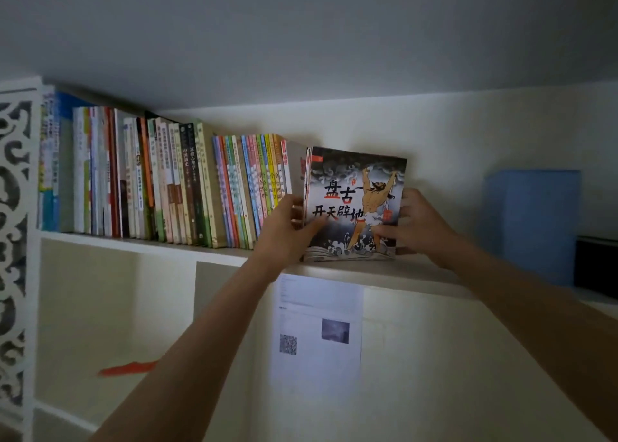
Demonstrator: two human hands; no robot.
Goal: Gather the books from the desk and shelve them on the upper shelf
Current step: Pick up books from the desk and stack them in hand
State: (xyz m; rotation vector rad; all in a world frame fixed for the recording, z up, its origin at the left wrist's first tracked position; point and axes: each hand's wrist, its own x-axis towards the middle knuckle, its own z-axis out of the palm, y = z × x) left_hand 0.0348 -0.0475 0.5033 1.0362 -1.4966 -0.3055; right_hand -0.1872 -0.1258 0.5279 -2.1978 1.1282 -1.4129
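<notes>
Fingers (302,207) of the left hand (287,231) and of the right hand (418,222) clasp a thin stack of picture books (354,204) by its two side edges, upright on the upper shelf (384,271), just right of the row of shelved books (167,181). Nothing props the stack's right side, so once released it could well fan open or topple rightward, and the row may lean after it.

A plain grey-white ceiling (301,33) fills the top of the frame above a cream painted wall (451,134). A white carved fretwork side panel (15,241) stands at the left edge. Light is dim.
</notes>
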